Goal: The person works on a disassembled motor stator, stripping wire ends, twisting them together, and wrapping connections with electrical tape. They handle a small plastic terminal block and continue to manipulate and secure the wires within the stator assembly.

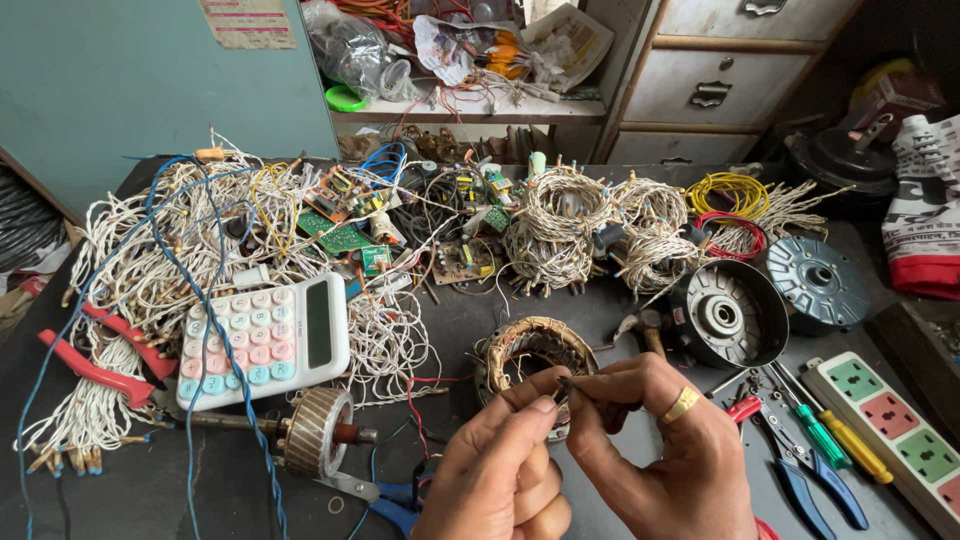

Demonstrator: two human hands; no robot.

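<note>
Up close, the left hand (500, 465) and the right hand (655, 450) meet just in front of the wound stator ring (530, 358), which lies on the dark surface (200, 480) near the middle of the view. Both hands are pinched shut, fingertips together, on a small dark wire end (575, 385) held between them; what exactly it joins to cannot be told. The right hand wears a gold ring (682, 404). To the left lies a white calculator (265, 335) with pastel keys, resting on tangled white wire bundles (150, 270), with red pliers (100, 360) beside them. Below the calculator sits a motor rotor (315, 432), and blue-handled scissors (385, 495) lie near the left hand. To the right are a round motor housing (728, 315), screwdrivers (830, 440), blue-handled pliers (810, 480) and a white power strip (895, 435).
</note>
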